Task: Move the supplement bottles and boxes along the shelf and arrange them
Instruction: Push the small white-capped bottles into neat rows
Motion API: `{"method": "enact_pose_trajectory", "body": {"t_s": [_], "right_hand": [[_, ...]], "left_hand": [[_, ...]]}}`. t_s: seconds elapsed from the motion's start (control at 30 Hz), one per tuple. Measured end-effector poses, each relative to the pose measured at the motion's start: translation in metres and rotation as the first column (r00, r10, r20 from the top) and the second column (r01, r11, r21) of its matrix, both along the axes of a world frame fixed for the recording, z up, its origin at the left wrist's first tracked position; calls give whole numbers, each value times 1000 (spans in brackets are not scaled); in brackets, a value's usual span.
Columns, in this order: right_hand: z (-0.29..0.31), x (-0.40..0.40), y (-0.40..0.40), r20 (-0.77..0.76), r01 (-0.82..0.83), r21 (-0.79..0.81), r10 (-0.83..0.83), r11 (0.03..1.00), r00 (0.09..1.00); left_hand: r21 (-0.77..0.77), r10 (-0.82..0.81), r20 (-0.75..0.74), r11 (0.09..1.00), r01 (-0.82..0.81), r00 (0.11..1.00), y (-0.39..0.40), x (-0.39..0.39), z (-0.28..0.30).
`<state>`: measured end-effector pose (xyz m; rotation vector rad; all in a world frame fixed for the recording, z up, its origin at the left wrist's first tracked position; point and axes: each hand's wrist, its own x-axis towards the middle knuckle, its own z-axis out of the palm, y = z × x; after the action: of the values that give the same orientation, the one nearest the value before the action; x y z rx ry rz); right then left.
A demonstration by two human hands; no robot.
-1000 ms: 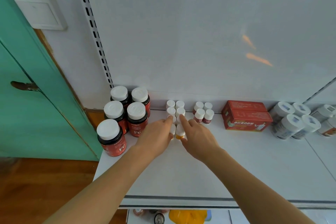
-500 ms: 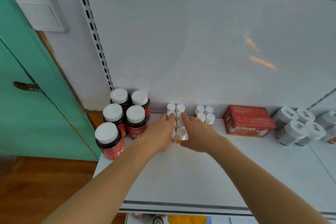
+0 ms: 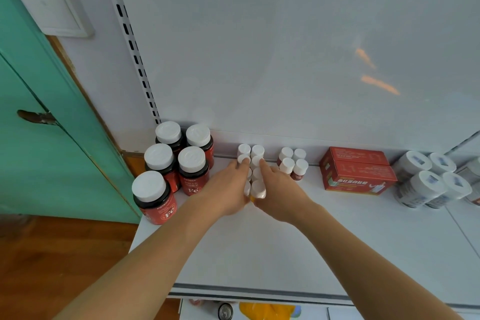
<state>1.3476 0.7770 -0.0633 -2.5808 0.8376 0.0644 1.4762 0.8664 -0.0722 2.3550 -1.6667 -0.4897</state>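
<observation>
Small white-capped bottles (image 3: 254,166) sit in a double row mid-shelf (image 3: 259,247) w/ left hand (image 3: 228,191) & right hand (image 3: 279,193) pressed flat vs. either side, likely squeezing the column straight, not lifting.

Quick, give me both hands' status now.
Left hand: open, fingers flat against the small white-capped bottles.
Right hand: open, pressing their other side.

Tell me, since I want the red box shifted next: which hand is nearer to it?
Right. The right hand cups the small white-capped bottles, with only the four little red-labelled bottles between it and the red box. The left hand is on the cluster's far side.
</observation>
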Motion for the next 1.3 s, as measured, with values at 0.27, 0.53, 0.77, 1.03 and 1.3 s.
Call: {"method": "enact_pose_trajectory", "body": {"t_s": [0.27,0.53,0.77,1.03,1.3], "right_hand": [[-1,-3,1,55,29,6,-29,1000,998],[-2,-4,3,61,27,-4,-27,1000,998],[-2,-4,4,65,29,-10,-28,1000,997],[9,-3,-5,-26,-19,59,20,998,999],[10,11,-17,-175,-63,12,64,998,982]], "left_hand": [[11,7,1,1000,-7,1000,2,0,-1],[41,-16,-6,999,16,1000,2,3,2],[44,-19,1,999,19,1000,3,3,4],[109,-12,-13,994,13,1000,0,4,14],[199,-22,12,980,19,1000,-11,8,15]]}}
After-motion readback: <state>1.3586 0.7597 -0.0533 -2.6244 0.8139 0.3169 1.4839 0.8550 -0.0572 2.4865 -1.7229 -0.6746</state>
